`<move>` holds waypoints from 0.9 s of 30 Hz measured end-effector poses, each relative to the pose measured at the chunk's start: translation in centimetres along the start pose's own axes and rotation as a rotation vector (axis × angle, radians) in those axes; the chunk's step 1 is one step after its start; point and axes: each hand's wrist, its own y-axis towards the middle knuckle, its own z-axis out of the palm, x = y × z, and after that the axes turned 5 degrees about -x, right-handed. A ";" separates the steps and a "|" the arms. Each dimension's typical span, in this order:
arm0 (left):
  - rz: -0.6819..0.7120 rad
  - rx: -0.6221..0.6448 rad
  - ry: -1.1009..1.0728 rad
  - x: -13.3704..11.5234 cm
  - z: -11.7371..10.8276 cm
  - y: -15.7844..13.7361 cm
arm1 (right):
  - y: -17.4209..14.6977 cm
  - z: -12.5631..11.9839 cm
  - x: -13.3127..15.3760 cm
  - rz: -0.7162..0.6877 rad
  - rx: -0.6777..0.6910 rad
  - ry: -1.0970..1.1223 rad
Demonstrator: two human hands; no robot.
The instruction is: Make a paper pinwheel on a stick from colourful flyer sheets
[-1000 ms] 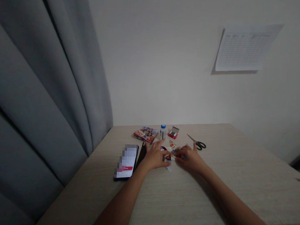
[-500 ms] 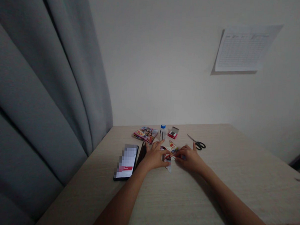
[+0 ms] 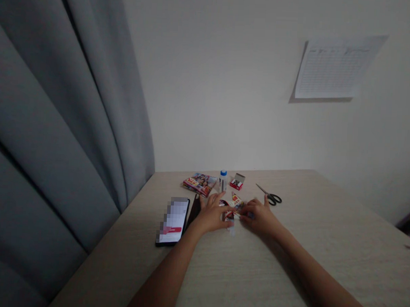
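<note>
On the table in front of me lies a folded piece of printed, colourful paper, with pointed ends showing between my hands. My left hand rests on its left part; thumb and index finger hold the paper there, while the other fingers spread away to the upper left. Closed in a pinch at the paper's middle is my right hand, its thumb raised. Fingers cover much of the paper, so its full shape is hidden. A dark flat object lies partly under my left hand.
A phone with a lit screen lies left. Behind my hands are a stack of printed papers, a blue-capped bottle, a small red box and black-handled scissors. A grey curtain borders the left side.
Both hands stay almost in place on the paper. The view shifts very slightly; nothing is taken hold of or let go.
</note>
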 end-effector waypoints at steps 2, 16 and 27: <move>-0.010 0.018 -0.005 0.1 0.1 0.0 | 0.0 0.0 -0.1 0.000 -0.004 0.006; -0.003 0.000 0.008 0.0 0.0 0.0 | 0.0 -0.2 0.0 -0.001 0.010 0.011; -0.009 -0.007 0.014 0.0 0.2 -0.1 | 0.3 0.4 -1.2 0.006 -0.054 0.030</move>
